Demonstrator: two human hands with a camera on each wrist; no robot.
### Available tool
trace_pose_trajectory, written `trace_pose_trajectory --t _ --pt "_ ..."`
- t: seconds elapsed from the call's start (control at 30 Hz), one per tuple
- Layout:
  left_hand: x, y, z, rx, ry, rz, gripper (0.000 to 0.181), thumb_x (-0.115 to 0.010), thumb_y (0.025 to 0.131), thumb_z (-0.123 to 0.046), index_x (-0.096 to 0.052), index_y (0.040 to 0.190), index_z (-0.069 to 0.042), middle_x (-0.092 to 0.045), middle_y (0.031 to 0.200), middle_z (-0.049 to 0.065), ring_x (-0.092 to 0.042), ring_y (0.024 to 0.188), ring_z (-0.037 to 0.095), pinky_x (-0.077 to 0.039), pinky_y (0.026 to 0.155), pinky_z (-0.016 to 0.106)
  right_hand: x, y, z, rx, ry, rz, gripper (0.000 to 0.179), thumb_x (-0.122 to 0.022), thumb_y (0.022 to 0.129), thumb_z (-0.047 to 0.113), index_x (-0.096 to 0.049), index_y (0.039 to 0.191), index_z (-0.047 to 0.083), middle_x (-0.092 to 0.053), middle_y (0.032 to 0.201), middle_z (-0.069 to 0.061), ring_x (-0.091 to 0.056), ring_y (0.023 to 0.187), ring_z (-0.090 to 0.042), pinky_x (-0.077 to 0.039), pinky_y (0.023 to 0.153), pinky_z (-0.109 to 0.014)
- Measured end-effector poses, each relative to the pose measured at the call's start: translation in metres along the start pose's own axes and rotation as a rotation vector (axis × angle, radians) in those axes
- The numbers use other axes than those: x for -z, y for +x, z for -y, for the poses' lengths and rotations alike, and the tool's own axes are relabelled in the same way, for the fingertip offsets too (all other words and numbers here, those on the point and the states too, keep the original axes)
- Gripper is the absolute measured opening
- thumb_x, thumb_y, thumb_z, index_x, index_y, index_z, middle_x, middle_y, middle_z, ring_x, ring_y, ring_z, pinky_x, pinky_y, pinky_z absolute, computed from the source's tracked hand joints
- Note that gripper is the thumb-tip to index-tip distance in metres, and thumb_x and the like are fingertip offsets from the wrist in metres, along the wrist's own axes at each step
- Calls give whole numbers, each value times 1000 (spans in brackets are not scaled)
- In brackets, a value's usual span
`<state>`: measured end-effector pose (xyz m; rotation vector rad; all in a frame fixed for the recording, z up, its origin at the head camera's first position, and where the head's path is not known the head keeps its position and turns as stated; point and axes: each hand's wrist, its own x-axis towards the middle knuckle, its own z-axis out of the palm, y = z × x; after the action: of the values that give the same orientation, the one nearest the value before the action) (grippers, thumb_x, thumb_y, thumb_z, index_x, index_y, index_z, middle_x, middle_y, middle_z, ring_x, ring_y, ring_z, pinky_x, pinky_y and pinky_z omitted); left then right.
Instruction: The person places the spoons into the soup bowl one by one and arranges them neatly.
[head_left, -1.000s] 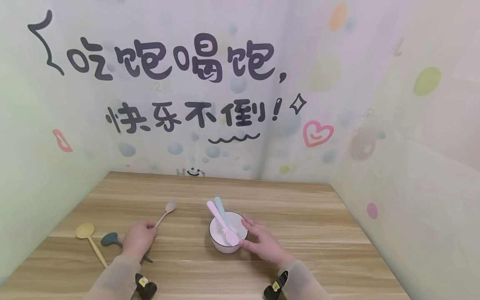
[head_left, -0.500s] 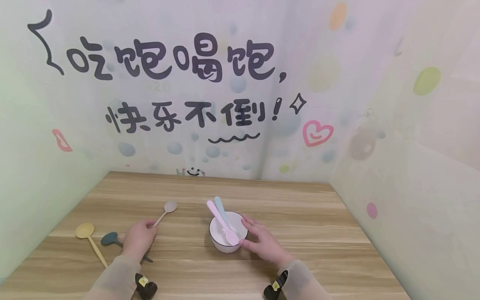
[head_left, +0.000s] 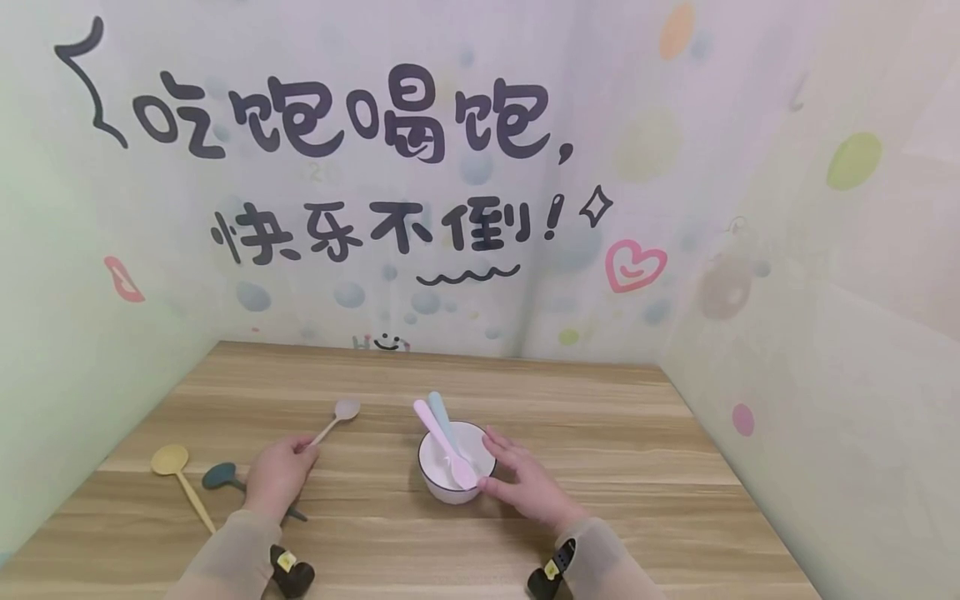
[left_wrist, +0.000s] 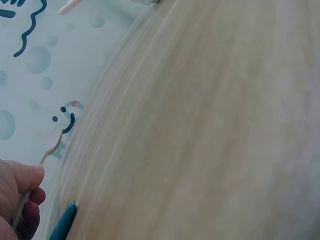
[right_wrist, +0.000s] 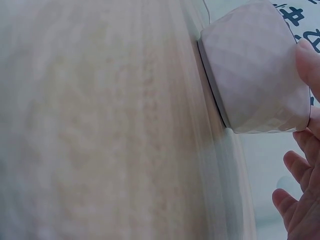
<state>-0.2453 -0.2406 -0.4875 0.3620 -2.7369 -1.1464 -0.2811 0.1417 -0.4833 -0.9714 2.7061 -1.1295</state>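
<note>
My left hand (head_left: 279,477) pinches the thin handle of a pale greyish spoon (head_left: 347,409), its bowl end pointing away to the right. The left wrist view shows thumb and fingers closed round that spoon's handle (left_wrist: 44,159). A dark teal utensil (head_left: 220,476) lies partly hidden under this hand. My right hand (head_left: 534,492) holds the side of a white dark-rimmed bowl (head_left: 450,495), thumb at the near side and fingers at the far right rim. Inside lean a pink spoon (head_left: 442,442) and a light blue one (head_left: 442,417), both handles sticking up past the far rim.
A yellow ladle (head_left: 171,461) lies at the far left, its handle end hidden by the left sleeve. The wooden table (head_left: 600,433) is bounded by a printed back wall (head_left: 480,317) and side walls.
The spoon in my left hand dipped slightly back, then shifted a little right and away. The right hand and the bowl have stayed put.
</note>
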Motion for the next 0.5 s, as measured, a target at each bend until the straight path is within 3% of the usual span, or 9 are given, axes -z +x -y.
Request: trace_pose_trajectory --t 0.37,0.5 --pt "4 -1 -14 -48 4 -5 38 -55 97 -33 -66 116 -2 -67 93 8 -55 78 23 -39 65 36 1 -1 -1 10 -4 4 74 -63 89 46 -39 146 5 -28 156 -5 -21 142 -37 -19 111 -55" --pt "5 -2 -18 -59 9 4 37 -55 97 -32 -67 117 -3 -67 100 10 -56 84 24 -41 69 38 1 -1 -2 11 -8 4 74 -63 89 47 -39 146 5 -28 156 -5 -21 142 -37 -19 111 -55"
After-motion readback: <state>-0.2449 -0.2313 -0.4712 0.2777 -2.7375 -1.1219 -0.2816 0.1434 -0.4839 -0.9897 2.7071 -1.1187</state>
